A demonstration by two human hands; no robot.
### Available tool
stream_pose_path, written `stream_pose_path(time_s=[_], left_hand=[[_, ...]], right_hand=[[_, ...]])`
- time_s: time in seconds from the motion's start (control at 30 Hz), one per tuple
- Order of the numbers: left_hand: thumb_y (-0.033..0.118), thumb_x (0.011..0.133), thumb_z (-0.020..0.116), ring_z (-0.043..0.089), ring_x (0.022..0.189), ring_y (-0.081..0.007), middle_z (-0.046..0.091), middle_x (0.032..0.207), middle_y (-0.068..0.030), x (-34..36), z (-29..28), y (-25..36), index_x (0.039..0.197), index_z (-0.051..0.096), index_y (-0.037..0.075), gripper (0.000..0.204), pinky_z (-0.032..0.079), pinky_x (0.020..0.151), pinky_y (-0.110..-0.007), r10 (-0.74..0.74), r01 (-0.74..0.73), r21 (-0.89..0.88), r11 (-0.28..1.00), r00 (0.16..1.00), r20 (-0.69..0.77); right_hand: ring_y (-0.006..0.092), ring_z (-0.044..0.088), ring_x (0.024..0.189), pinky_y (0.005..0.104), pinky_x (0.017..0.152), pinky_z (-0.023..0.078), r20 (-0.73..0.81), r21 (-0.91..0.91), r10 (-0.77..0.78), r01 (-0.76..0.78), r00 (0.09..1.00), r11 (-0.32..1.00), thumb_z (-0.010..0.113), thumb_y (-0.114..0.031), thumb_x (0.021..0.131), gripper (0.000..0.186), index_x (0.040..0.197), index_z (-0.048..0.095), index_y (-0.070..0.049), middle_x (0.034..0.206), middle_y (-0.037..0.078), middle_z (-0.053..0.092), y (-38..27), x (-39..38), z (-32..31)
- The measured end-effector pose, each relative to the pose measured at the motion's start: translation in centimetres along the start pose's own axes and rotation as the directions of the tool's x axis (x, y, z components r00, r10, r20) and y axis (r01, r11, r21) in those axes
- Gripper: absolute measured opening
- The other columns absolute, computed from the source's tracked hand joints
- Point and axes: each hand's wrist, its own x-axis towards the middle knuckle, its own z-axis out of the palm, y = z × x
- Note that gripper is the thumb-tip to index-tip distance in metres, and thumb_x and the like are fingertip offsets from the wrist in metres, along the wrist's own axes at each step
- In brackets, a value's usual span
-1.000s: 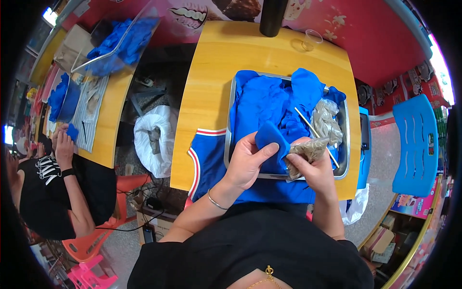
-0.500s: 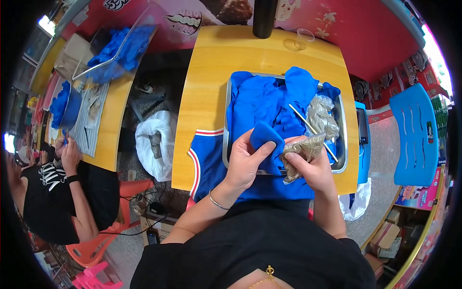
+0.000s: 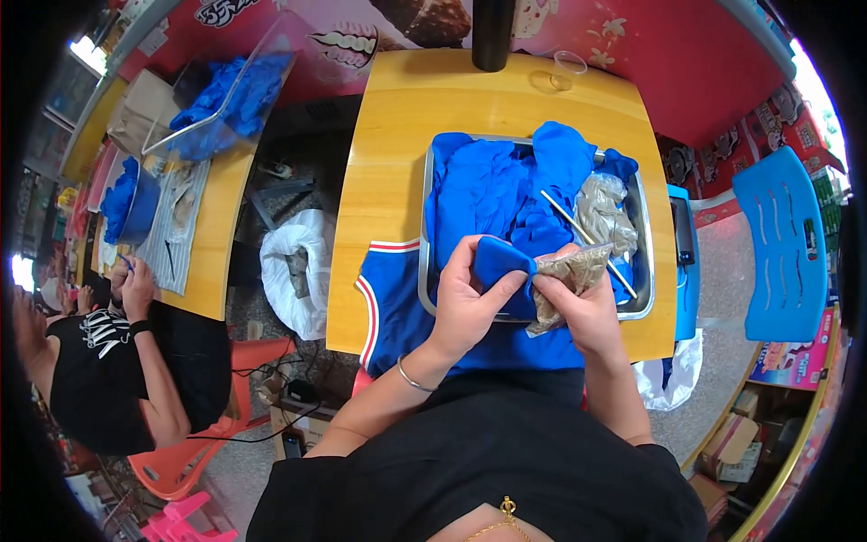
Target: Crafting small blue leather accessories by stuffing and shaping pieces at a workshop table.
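Note:
My left hand (image 3: 470, 303) is closed on a small folded blue fabric piece (image 3: 500, 258), thumb pressed on its face. My right hand (image 3: 582, 312) grips a small clear plastic bag of brownish filling (image 3: 573, 271) against that piece's right side. Both are held over the near part of a metal tray (image 3: 646, 235) heaped with blue pieces (image 3: 474, 190). At the tray's right lie more bags of brownish filling (image 3: 607, 208) and a long pale stick (image 3: 560, 208). A blue garment with red-and-white trim (image 3: 393, 316) lies under the tray's left side and front.
A wooden table (image 3: 415, 95) holds a black cylinder (image 3: 490, 41) and clear cup (image 3: 567, 72) at the back. A co-worker (image 3: 99, 379) handles something at the left table (image 3: 208, 253) beside blue pieces (image 3: 122, 199). A white sack (image 3: 293, 271) stands between tables; a blue chair (image 3: 778, 244) is right.
My hands have drawn closer, with the bag pushed against the blue piece. The whole view has shifted slightly, the tables' positions changing a little in the picture.

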Motion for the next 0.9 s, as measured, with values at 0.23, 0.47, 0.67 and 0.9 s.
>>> stream_pose_path(time_s=[0.23,0.47,0.67,0.9], left_hand=[[0.011,0.063,0.081,0.052,0.083,-0.0194,0.050,0.094,-0.0063,0.8,-0.2,-0.2,0.109,0.045,0.003,0.059,0.044,0.074,-0.028,0.560,-0.412,0.525,0.745,0.814,-0.156],[0.005,0.074,0.073,0.051,0.078,-0.0108,0.051,0.085,-0.0047,0.2,-0.2,-0.5,0.087,0.052,0.002,0.025,0.042,0.069,-0.022,0.290,-0.334,0.333,0.882,0.941,0.177],[0.004,0.077,0.070,0.053,0.074,-0.0058,0.055,0.083,0.0001,0.1,-0.1,-0.8,0.089,0.053,0.004,0.020,0.045,0.068,-0.019,-0.063,0.076,-0.094,0.993,0.989,0.131],[0.005,0.082,0.064,0.056,0.075,-0.0059,0.059,0.083,-0.0003,-0.1,0.2,-0.8,0.093,0.057,0.002,0.013,0.047,0.069,-0.020,-0.240,0.265,-0.297,0.917,0.963,0.119]], right_hand=[[0.0076,0.056,0.069,0.0218,0.060,0.044,-0.029,-0.014,-0.063,0.063,0.998,0.998,0.065,-0.001,0.077,0.012,0.085,0.055,-0.002,0.081,0.004,0.060,0.1,0.0,-0.2],[0.0065,0.054,0.071,0.0213,0.060,0.044,0.025,-0.064,-0.145,0.147,0.989,0.987,0.066,0.001,0.076,0.015,0.084,0.054,-0.003,0.086,0.006,0.059,0.1,0.2,-0.4],[0.0066,0.054,0.070,0.0211,0.060,0.044,0.031,-0.025,-0.084,0.085,0.996,0.996,0.065,0.000,0.076,0.015,0.083,0.052,-0.003,0.086,0.006,0.059,-0.1,0.1,-0.3],[0.0079,0.055,0.071,0.0215,0.060,0.044,0.026,0.035,-0.077,0.076,0.997,0.996,0.064,0.001,0.076,0.014,0.083,0.052,-0.004,0.085,0.006,0.060,-0.1,0.3,-0.4]])
